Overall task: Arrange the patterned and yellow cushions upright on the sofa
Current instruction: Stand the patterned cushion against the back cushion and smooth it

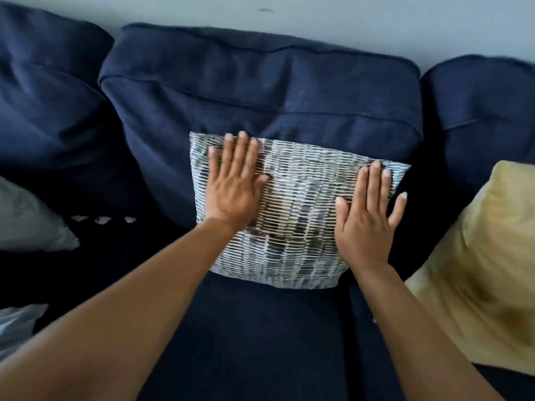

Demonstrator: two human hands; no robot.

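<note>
A patterned cushion (pixel 295 209), white with dark dashes, stands upright against the middle back cushion of the navy sofa (pixel 260 91). My left hand (pixel 234 183) lies flat on its upper left part, fingers spread. My right hand (pixel 367 215) lies flat on its right side, fingers spread. Neither hand grips anything. A yellow cushion (pixel 480 267) leans on the seat at the right, apart from both hands.
A grey cushion (pixel 26 221) lies at the left edge of the seat, with another pale one (pixel 14 322) below it. Small white scraps (pixel 101 219) lie on the seat left of the patterned cushion. A pale wall (pixel 347 21) runs behind the sofa.
</note>
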